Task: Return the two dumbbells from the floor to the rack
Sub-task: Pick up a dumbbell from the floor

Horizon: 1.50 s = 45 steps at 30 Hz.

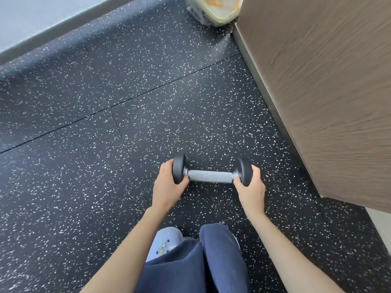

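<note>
One small dumbbell (210, 176) with black round heads and a knurled silver handle lies crosswise in front of me, just above the speckled black rubber floor (105, 102). My left hand (169, 187) grips its left head, fingers wrapped around the outer face. My right hand (250, 186) grips its right head in the same way. The handle between my hands is bare. Whether the dumbbell rests on the floor or is lifted off it cannot be told. A second dumbbell and the rack are out of view.
A wood-grain cabinet side (328, 92) rises close on the right. A pale bin with a plastic liner (213, 9) stands at the far top. A grey wall base (53, 32) runs along the upper left. My dark blue trouser legs (201, 267) and a light clog (164, 244) are below.
</note>
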Available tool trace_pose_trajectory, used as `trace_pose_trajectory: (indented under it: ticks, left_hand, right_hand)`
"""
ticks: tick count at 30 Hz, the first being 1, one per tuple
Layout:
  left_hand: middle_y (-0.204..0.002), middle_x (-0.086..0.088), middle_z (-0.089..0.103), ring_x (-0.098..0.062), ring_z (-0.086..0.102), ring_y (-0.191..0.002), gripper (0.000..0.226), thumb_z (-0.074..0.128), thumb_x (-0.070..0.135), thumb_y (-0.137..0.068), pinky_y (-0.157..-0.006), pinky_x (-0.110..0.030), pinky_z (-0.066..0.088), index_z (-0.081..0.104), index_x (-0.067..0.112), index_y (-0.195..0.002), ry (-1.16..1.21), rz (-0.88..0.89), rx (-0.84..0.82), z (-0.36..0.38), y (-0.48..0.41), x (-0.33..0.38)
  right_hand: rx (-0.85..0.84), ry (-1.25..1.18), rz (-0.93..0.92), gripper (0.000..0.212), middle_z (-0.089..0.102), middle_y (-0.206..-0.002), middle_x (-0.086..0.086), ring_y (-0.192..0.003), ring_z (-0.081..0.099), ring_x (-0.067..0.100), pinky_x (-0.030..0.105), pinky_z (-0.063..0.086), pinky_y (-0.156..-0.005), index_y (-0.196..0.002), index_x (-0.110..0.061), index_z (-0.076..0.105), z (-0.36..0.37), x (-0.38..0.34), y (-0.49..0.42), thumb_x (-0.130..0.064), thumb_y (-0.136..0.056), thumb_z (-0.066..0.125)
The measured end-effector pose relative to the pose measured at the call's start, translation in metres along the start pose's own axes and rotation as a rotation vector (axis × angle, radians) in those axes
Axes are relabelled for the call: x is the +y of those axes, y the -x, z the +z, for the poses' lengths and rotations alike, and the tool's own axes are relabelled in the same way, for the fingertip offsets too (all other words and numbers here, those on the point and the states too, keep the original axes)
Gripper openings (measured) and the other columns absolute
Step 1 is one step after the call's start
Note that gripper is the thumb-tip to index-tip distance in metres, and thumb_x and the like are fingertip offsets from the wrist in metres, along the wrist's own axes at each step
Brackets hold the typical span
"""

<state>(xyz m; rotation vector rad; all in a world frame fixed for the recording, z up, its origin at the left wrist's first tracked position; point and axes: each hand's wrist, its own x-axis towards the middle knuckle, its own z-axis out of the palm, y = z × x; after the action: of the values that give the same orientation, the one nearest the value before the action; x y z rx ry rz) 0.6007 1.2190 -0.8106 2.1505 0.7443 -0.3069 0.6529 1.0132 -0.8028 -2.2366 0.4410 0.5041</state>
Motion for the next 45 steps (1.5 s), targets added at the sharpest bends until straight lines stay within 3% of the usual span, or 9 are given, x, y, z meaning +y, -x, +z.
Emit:
trace_pose_trajectory:
  ticks: [4, 8, 10, 20, 24, 27, 34, 41, 45]
  left_hand:
    - [-0.107, 0.011, 0.05, -0.008, 0.048, -0.094, 0.036, 0.065, 0.025, -0.083, -0.074, -0.018, 0.032, 0.049, 0.02, -0.115, 0.071, 0.036, 0.125, 0.009, -0.002, 0.001]
    - [-0.101, 0.015, 0.057, -0.004, 0.053, -0.091, 0.032, 0.065, 0.02, -0.084, -0.073, -0.005, 0.035, 0.051, 0.027, -0.112, 0.301, -0.056, 0.263, 0.027, -0.003, 0.006]
    - [-0.1, 0.015, 0.059, 0.001, 0.055, -0.089, 0.033, 0.066, 0.017, -0.083, -0.072, -0.005, 0.037, 0.053, 0.026, -0.112, 0.366, -0.067, 0.292, 0.031, -0.002, 0.006]
    - [-0.1, 0.02, 0.054, 0.012, 0.052, -0.086, 0.039, 0.067, 0.009, -0.081, -0.071, -0.002, 0.036, 0.049, 0.024, -0.112, 0.382, -0.025, 0.261, 0.029, 0.004, 0.003]
    - [-0.102, 0.012, 0.056, 0.012, 0.051, -0.087, 0.044, 0.07, 0.013, -0.079, -0.071, -0.002, 0.036, 0.048, 0.024, -0.114, 0.354, -0.021, 0.226, 0.025, -0.001, 0.001]
    - [-0.11, 0.009, 0.052, 0.019, 0.047, -0.091, 0.054, 0.074, 0.011, -0.075, -0.072, 0.001, 0.033, 0.045, 0.018, -0.121, 0.289, 0.008, 0.151, 0.02, -0.003, -0.003]
    - [-0.137, -0.008, 0.042, -0.015, 0.036, -0.13, 0.059, 0.072, 0.012, -0.074, -0.107, -0.015, 0.025, 0.046, 0.007, -0.127, -0.012, 0.415, 0.187, 0.012, -0.002, -0.007]
    - [-0.133, 0.002, 0.047, -0.01, 0.037, -0.13, 0.052, 0.067, 0.017, -0.07, -0.108, -0.02, 0.027, 0.055, 0.015, -0.12, 0.164, 0.326, 0.104, 0.014, -0.016, -0.013]
    - [-0.137, 0.003, 0.042, -0.001, 0.034, -0.131, 0.059, 0.066, 0.028, -0.069, -0.105, -0.012, 0.024, 0.05, 0.02, -0.125, 0.279, 0.296, -0.026, 0.008, -0.018, -0.018]
  right_hand:
    - [0.095, -0.073, -0.011, 0.04, 0.054, -0.097, 0.0, -0.083, 0.049, 0.009, 0.028, 0.045, -0.078, -0.121, -0.012, 0.047, 0.007, -0.005, -0.004, -0.016, -0.084, 0.062]
    - [0.179, -0.12, -0.056, 0.035, 0.05, -0.088, -0.005, -0.082, 0.042, -0.025, -0.003, 0.032, -0.064, -0.115, -0.009, 0.051, 0.013, -0.002, -0.011, -0.011, -0.083, 0.065]
    - [0.192, -0.134, -0.08, 0.034, 0.054, -0.087, -0.004, -0.079, 0.049, -0.015, -0.006, 0.031, -0.063, -0.112, -0.007, 0.052, 0.014, 0.001, -0.011, -0.008, -0.081, 0.066]
    - [0.136, -0.153, -0.116, 0.038, 0.054, -0.089, -0.005, -0.08, 0.053, 0.014, 0.003, 0.038, -0.064, -0.111, -0.014, 0.046, 0.016, 0.012, -0.009, -0.006, -0.079, 0.065]
    - [0.068, -0.097, -0.09, 0.049, 0.057, -0.107, 0.003, -0.1, 0.055, 0.026, 0.027, 0.044, -0.081, -0.12, -0.014, 0.043, 0.011, 0.013, -0.014, -0.009, -0.079, 0.067]
    - [0.023, 0.145, -0.326, 0.068, 0.034, -0.143, 0.011, -0.131, 0.034, 0.02, 0.005, 0.019, -0.104, -0.138, -0.004, 0.03, 0.005, 0.011, -0.009, -0.007, -0.08, 0.066]
    - [0.078, 0.43, -0.762, 0.04, 0.054, -0.129, 0.013, -0.131, 0.039, 0.022, 0.044, 0.012, -0.117, -0.117, -0.001, 0.059, 0.005, 0.009, -0.004, -0.005, -0.078, 0.069]
    - [-0.365, 0.515, -0.666, 0.057, 0.051, -0.134, 0.004, -0.123, 0.048, 0.021, 0.034, 0.039, -0.1, -0.13, -0.011, 0.048, 0.049, -0.013, -0.01, -0.03, -0.081, 0.069]
    - [-0.331, 0.657, -0.711, 0.045, 0.067, -0.102, -0.006, -0.094, 0.062, 0.019, 0.035, 0.042, -0.076, -0.11, -0.023, 0.058, 0.065, -0.012, -0.029, -0.052, -0.077, 0.064]
